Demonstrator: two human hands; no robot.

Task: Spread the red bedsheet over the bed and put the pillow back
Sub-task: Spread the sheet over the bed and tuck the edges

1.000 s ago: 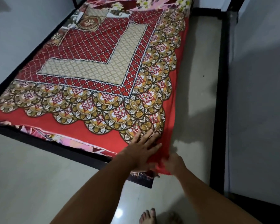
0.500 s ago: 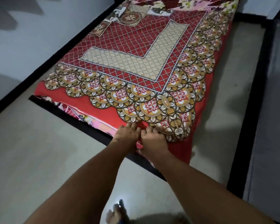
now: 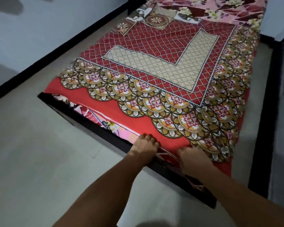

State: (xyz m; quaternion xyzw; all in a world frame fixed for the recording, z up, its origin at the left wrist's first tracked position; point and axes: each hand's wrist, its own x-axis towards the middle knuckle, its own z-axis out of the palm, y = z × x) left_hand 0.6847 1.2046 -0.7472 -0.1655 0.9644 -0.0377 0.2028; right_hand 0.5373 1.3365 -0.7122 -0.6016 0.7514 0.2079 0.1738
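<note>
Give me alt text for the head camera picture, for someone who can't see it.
A person's left hand and right hand grip the edge of a red bedsheet at the near end of a bed. The patterned sheet covers most of the bed; a pink floral cover shows at the far end. No pillow is in view.

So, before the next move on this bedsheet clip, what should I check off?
1. Both hands on the hem: ok, left hand and right hand grip the red bedsheet at its near edge.
2. Near edge covered: not ok, floral mattress cover shows at the left.
3. Far end covered: not ok, it is exposed there too.
4. Middle flat: ok.
5. Pillow located: cannot tell, not in view.
</note>
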